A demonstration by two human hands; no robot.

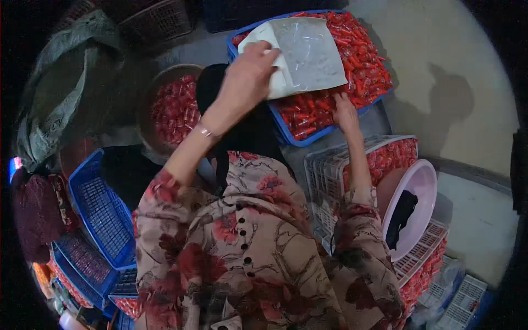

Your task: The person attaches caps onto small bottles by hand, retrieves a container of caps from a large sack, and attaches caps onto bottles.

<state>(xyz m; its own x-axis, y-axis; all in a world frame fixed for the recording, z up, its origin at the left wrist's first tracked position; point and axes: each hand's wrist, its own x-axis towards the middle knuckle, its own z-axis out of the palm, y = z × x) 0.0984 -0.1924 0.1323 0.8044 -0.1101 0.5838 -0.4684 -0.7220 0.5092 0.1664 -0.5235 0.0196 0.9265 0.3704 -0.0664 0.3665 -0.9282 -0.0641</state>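
A white shallow tray (pixel 314 55) with clear pieces in it lies tilted over a blue crate (pixel 311 141) heaped with small red and clear plastic pieces (pixel 366 69). My left hand (pixel 247 77) is at the tray's left side, its fingers curled over the white edge; anything between the fingertips is hidden. My right hand (pixel 345 114) reaches into the red pieces by the tray's lower right corner. Its fingers are bent together, and what they hold, if anything, is too small to make out.
A round basin (pixel 144 118) of red pieces stands left of my legs. At right are a filled grey crate (pixel 324 165) and a pink basin (pixel 423 203) with a black cloth (pixel 402 217). Blue baskets (pixel 104 212) are stacked at left, below a large sack (pixel 58 121).
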